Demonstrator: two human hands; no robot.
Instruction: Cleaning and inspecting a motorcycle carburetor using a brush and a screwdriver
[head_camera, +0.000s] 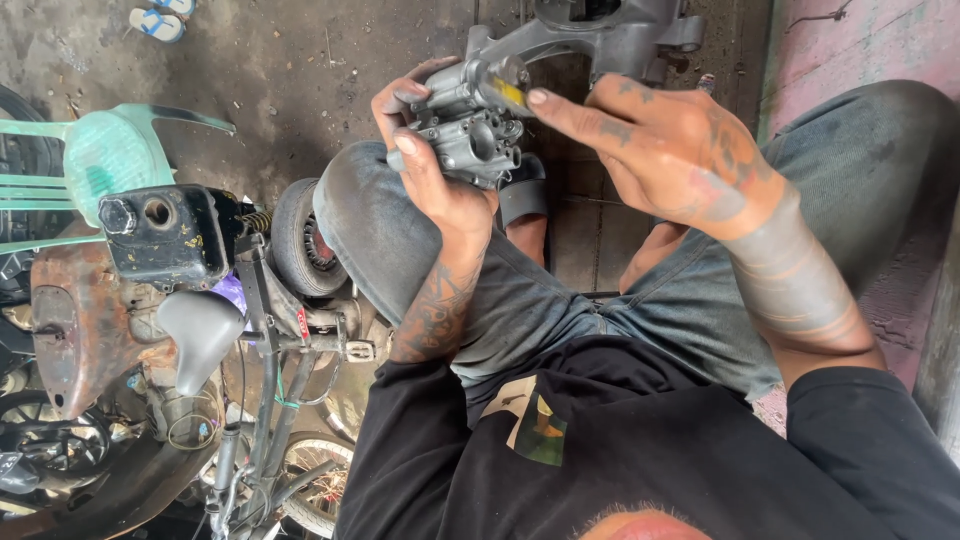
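grey metal carburetor (468, 135) clamped in left hand (430, 170), small yellow tag (508, 93) at its top under right hand (660, 150) fingertips, fingers loosely apart.

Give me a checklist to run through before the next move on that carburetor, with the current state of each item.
1. Left hand grips the carburetor: ok, fingers wrap its left side.
2. Right hand on the part: ok, fingertips touch its upper right, by a small yellow piece.
3. Carburetor supported: ok, held in the air above the left knee.
4. Round opening facing the camera: ok, it is visible.
5. Loose screws or small parts: cannot tell, hidden by the fingers.
6. Tools within reach: cannot tell, none in view.
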